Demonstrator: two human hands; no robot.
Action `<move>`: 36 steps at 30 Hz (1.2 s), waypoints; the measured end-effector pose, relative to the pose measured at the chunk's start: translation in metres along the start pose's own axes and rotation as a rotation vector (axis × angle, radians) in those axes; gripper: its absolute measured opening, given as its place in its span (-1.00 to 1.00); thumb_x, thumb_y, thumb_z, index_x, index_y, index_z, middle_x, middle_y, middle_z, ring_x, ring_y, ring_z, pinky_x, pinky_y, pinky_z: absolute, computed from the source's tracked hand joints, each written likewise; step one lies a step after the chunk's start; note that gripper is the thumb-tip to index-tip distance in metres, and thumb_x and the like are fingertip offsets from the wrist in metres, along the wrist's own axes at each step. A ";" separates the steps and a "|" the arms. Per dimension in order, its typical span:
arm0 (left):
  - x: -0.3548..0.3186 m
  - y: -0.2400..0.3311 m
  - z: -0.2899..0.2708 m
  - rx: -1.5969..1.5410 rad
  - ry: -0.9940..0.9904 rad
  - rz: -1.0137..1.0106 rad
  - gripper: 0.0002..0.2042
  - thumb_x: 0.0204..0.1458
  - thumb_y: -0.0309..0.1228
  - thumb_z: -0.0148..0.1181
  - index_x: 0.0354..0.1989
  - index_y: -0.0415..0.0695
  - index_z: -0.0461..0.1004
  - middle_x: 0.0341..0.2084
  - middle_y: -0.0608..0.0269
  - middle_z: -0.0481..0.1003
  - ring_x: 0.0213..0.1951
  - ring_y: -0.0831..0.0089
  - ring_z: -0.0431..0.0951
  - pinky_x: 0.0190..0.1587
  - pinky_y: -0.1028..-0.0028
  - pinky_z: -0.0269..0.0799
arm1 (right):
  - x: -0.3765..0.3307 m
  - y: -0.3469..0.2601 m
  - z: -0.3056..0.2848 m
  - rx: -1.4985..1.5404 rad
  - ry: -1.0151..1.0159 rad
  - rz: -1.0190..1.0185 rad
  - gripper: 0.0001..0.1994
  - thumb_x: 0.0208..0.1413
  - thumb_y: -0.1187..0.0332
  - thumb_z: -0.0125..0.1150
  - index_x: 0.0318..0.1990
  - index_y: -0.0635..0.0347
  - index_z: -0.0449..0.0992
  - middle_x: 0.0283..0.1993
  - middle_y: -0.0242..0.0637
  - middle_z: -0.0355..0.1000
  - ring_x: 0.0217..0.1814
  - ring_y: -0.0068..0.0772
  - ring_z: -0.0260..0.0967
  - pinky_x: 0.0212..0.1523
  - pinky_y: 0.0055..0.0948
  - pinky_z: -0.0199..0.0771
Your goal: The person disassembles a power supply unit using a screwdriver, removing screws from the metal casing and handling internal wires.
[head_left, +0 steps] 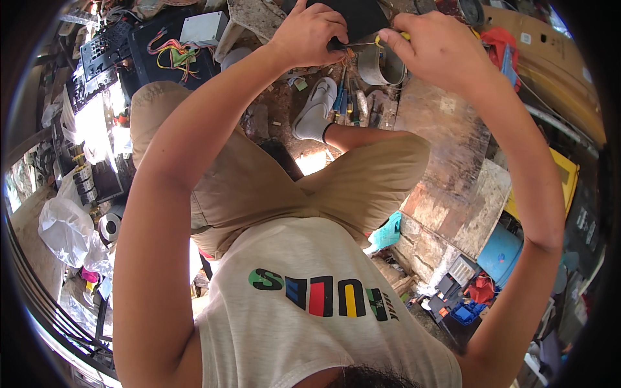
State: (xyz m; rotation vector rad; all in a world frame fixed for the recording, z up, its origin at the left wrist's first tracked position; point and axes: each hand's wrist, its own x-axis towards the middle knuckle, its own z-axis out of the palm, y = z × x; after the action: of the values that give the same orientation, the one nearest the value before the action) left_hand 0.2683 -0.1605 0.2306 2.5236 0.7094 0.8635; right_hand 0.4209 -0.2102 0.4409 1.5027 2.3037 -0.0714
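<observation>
At the top of the head view, my left hand (310,35) is closed on the edge of a flat black panel (362,14), partly cut off by the frame. My right hand (436,48), just to its right, grips a yellow-handled screwdriver (405,36). Its thin metal shaft points left toward the panel's edge by my left fingers. Where the tip touches is too small to tell. Thin orange-brown wires (350,53) show beneath my left fingertips. Below the hands stands a round grey metal can (381,70).
Several screwdrivers (352,97) lie on the ground beside my shoe (317,107). At upper left is a grey metal box (204,29) with coloured wires (178,52). Worn boards (446,123) lie to the right, near a blue container (500,252) and a yellow case (563,181).
</observation>
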 end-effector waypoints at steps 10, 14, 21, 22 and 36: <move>0.000 -0.002 -0.001 -0.035 -0.004 0.005 -0.80 -0.21 -0.18 0.39 -0.40 0.07 0.67 -0.19 0.47 0.59 0.05 0.33 0.48 0.35 -0.31 0.01 | 0.009 0.001 -0.006 -0.053 -0.031 -0.306 -0.76 0.01 0.41 0.25 -0.14 0.22 0.49 -0.19 -0.13 0.40 -0.03 0.01 0.41 -0.03 -0.17 0.45; 0.003 0.001 0.000 -0.043 -0.015 -0.018 -0.83 -0.17 -0.19 0.37 -0.43 0.06 0.65 -0.22 0.46 0.57 0.04 0.31 0.47 0.35 -0.32 0.02 | 0.006 0.003 0.004 0.243 0.102 -0.127 -0.68 0.08 0.29 0.28 -0.05 0.25 0.49 -0.10 -0.14 0.44 -0.04 -0.06 0.44 -0.05 -0.19 0.48; 0.003 -0.002 0.002 -0.063 0.004 -0.006 -0.82 -0.16 -0.17 0.37 -0.45 0.05 0.64 -0.23 0.44 0.57 0.04 0.30 0.47 0.35 -0.32 0.02 | 0.015 0.000 -0.010 1.086 -0.610 0.839 -0.70 0.20 0.10 0.18 -0.20 0.17 0.51 -0.40 -0.32 0.48 -0.66 -0.76 0.13 -0.70 -0.60 0.00; 0.001 -0.004 0.001 -0.052 0.007 -0.017 -0.82 -0.16 -0.16 0.38 -0.45 0.05 0.64 -0.23 0.44 0.57 0.04 0.30 0.47 0.35 -0.31 0.02 | 0.018 0.005 -0.007 1.087 -0.624 0.815 -0.71 0.20 0.10 0.18 -0.22 0.17 0.51 -0.41 -0.31 0.48 -0.65 -0.74 0.15 -0.70 -0.58 0.02; 0.002 -0.004 0.000 -0.037 0.034 0.012 -0.76 -0.21 -0.11 0.43 -0.43 0.06 0.65 -0.20 0.43 0.57 0.06 0.33 0.47 0.38 -0.26 0.02 | 0.015 -0.002 0.014 -0.568 -0.012 -0.575 -0.69 -0.02 0.44 0.24 -0.06 0.08 0.58 -0.33 -0.32 0.37 -0.28 -0.24 0.49 -0.23 -0.25 0.47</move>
State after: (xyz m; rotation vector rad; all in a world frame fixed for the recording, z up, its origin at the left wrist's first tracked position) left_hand 0.2683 -0.1565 0.2296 2.4881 0.6830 0.9172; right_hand 0.4180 -0.2017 0.4220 0.5486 2.3896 0.3829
